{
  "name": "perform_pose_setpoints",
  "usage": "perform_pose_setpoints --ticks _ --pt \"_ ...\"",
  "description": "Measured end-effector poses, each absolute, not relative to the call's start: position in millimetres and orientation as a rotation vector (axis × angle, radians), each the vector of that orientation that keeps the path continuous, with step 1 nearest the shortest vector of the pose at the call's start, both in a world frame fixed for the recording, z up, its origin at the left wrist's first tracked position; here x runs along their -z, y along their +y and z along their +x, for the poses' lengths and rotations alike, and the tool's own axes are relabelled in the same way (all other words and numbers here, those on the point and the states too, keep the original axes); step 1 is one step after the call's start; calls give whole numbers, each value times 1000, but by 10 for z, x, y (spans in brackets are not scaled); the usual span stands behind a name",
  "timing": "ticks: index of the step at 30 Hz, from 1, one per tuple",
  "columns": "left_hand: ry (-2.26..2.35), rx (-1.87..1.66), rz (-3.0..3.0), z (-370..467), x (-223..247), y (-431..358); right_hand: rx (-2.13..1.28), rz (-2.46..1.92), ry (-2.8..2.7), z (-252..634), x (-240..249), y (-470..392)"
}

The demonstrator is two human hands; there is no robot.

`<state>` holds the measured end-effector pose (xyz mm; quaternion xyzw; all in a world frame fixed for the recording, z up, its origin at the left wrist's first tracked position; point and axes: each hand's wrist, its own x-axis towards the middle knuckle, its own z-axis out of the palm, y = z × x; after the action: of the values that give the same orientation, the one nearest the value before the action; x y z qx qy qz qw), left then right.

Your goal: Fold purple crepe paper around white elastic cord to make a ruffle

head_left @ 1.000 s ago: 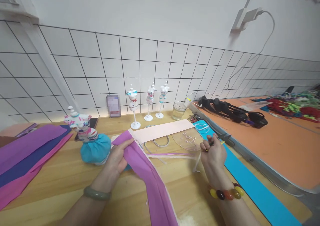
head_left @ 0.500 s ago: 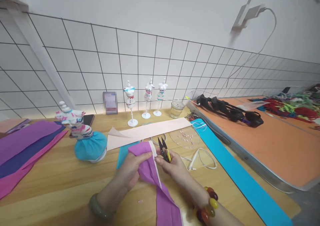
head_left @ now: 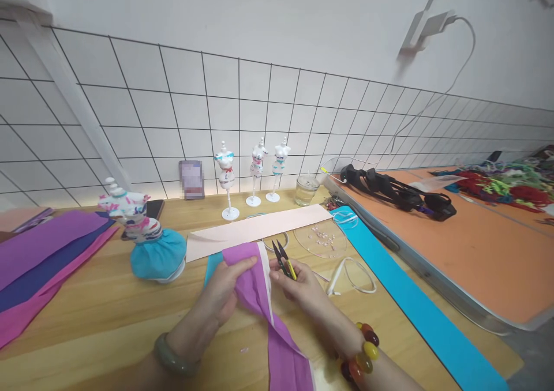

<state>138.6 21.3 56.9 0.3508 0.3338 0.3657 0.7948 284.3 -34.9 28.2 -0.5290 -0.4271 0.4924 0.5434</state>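
Observation:
My left hand (head_left: 223,293) grips a long purple fabric strip (head_left: 253,284), thumb on top, near its white-edged upper end. The white trim (head_left: 265,275) runs along the strip's right side, and the cloth twists and hangs toward the near table edge. In my right hand (head_left: 296,284) are small thread snips (head_left: 283,259), black with a yellow part, blades pointing up. That hand's fingertips are close to the white trim; whether they pinch a thread I cannot make out. Behind the strip lie a pale pink fabric strip (head_left: 259,225) and a piece of blue fabric (head_left: 213,266).
A mini dress form in a blue skirt (head_left: 158,254) stands left, beside purple, navy and pink cloth (head_left: 47,247). Several small dress forms (head_left: 225,175) and a glass cup (head_left: 307,190) line the back. Right are a bead dish (head_left: 320,240), white ribbon (head_left: 352,275) and blue strip (head_left: 407,293).
My left thumb has shifted slightly left and up, off the white trim onto the purple cloth. My right fingertips are a little further from the trim. The pink strip's folded corner now lies flat.

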Motion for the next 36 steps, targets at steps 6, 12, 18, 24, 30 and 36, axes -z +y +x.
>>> perform_pose_setpoints --ticks 6,12,18,24,30,36 --pt "721 -765 810 1389 -504 200 -1239 -1194 -931 2796 -248 -352" --pt "745 -762 775 1348 -518 242 -1247 -1206 -885 2785 -219 -349" --pt "757 -763 820 1341 -485 269 -1164 -1245 -956 2785 -195 -342" --pt "839 -912 873 1352 -440 266 -1148 -1263 -978 2797 -142 -330" --pt "858 -936 850 1376 -447 272 -1124 -1261 -1015 2801 -109 -328" --pt "910 -970 906 1362 -405 307 -1077 -1272 -1046 2792 -100 -335"
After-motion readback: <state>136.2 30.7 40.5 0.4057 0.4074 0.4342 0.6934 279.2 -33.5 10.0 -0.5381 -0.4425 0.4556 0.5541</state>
